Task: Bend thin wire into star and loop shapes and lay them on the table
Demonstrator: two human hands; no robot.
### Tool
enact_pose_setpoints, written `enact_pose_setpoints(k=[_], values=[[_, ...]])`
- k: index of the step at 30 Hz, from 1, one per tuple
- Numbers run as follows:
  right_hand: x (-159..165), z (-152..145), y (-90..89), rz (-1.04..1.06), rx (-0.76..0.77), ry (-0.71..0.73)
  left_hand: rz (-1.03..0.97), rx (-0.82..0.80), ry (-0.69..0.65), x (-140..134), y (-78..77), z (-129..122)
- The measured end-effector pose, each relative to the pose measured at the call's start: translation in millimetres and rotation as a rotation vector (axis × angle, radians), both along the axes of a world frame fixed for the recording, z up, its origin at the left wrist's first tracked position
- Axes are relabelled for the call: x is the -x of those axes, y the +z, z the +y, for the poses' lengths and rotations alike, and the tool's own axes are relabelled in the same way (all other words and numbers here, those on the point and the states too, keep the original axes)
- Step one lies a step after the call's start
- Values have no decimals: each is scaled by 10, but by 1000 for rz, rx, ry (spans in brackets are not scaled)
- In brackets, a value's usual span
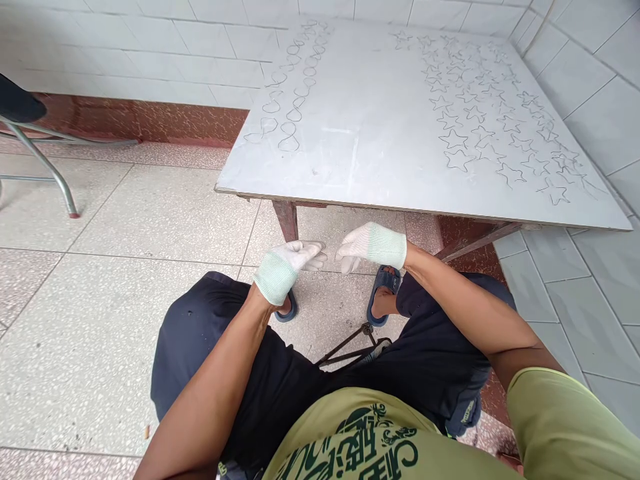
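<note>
My left hand (300,255), in a white glove with a pale green cuff, is in front of the table's near edge, above the floor. Its thumb is pressed toward the fingers. Facing it, a short gap away, my right hand (356,249) wears the same kind of glove, its fingers together and bent downward. A thin wire (331,235) shows faintly between the fingertips of both hands; its shape is hard to make out against the speckled floor.
On the white-topped table (370,147), star-shaped wires (456,140) lie in rows at right and looped wires (290,128) in two columns at left. A wooden table leg (286,220) stands beyond my hands. A metal-legged chair (50,163) is at far left. Tiled walls border the table.
</note>
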State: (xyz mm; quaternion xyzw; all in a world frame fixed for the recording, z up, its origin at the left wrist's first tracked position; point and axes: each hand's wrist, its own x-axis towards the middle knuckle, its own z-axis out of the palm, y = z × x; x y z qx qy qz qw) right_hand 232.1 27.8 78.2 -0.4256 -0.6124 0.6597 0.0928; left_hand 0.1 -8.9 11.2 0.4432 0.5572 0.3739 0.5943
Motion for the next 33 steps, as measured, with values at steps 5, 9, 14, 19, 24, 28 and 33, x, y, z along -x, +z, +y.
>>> enact_pose_setpoints(k=[5,9,14,19,24,28,33], values=[[-11,-9,13,26,-43,70,-20,6,4,-19,-3,-27],[-46,17,5,6,-54,47,-8,-12,61,15,11,-31],[-131,85,-42,-1,-107,-25,46,-36,92,49,36,-19],[-116,75,-56,-45,-133,-10,72,-63,57,27,53,-24],[-101,69,-38,-97,-165,-42,135,-116,105,68,91,-12],[-137,69,46,-97,-205,-117,120,-169,191,133,154,16],[-235,15,262,-100,-270,-170,147,-151,179,146,209,45]])
